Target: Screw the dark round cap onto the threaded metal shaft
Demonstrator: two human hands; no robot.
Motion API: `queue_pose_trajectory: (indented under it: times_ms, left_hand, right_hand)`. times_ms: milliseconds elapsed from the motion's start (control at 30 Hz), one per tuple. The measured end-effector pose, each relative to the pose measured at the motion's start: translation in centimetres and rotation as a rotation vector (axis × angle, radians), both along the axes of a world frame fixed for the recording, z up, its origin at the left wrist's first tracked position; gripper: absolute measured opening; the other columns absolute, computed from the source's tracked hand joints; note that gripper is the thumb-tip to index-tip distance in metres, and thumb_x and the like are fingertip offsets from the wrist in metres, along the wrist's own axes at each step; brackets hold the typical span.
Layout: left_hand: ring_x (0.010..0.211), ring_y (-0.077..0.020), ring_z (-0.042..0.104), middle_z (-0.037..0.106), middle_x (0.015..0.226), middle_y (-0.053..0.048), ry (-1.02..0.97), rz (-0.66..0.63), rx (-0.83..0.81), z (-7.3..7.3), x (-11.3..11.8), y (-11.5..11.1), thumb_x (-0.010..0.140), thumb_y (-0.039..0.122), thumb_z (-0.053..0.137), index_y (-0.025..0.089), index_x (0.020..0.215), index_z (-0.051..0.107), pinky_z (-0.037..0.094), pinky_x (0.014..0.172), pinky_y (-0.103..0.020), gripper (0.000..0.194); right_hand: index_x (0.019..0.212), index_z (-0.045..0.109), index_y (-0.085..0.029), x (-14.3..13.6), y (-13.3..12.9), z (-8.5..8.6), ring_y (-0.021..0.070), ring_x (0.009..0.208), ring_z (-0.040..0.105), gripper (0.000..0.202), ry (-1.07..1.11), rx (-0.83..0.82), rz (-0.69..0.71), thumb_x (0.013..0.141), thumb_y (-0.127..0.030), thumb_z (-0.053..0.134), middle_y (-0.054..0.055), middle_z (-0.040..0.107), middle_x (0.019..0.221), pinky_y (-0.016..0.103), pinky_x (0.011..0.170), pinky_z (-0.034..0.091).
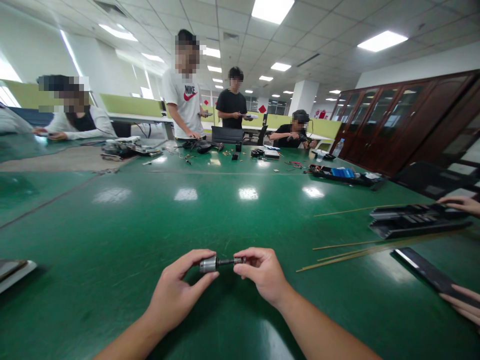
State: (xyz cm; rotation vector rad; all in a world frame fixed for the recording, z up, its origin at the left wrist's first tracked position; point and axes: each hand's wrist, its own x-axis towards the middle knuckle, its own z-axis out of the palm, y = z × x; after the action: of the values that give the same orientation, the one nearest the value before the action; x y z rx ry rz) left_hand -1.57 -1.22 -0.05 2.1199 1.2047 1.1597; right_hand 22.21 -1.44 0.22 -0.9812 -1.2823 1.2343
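Observation:
Close in front of me, both hands hold one metal part between them, a chuck with a shaft. Its thick silver cylinder lies between the thumb and fingers of my left hand. A thin dark shaft runs from the cylinder toward the right. My right hand pinches the far end of that shaft, where a small ringed or coiled piece shows; the fingertips partly cover it. The part is held roughly level above the green table.
At right, another person's hands touch black metal housings and a dark bar. Thin brass-coloured rods lie beside them. A black tray with blue packs stands farther back. Several people work across the table among loose parts.

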Motion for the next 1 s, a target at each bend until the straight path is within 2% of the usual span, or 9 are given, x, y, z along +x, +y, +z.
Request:
queue_pose_trajectory:
  times_ms: [700,1000]
  left_hand:
    - [0.111,-0.0216,0.066,0.069,0.120,-0.001,-0.018,0.015,0.017,-0.15,-0.13,0.09,0.085,0.034,0.074,0.031,0.120,0.063,0.053,0.101,-0.037,0.037]
    - [0.111,-0.0247,0.066,0.070,0.120,-0.005,-0.018,0.017,0.012,0.00,-0.13,0.10,0.086,0.034,0.073,0.028,0.120,0.064,0.053,0.101,-0.041,0.036]
  right_hand:
    - [0.092,0.081,-0.017,0.19,0.08,0.05,0.0127,0.055,0.057,0.024,0.002,0.015,-0.012,0.070,-0.026,0.086,0.003,0.071,0.069,0.025,0.054,0.043]
    - [0.091,0.080,-0.017,0.20,0.06,0.13,0.0128,0.056,0.058,0.025,0.022,0.011,-0.012,0.069,-0.028,0.085,0.004,0.072,0.071,0.025,0.055,0.045]
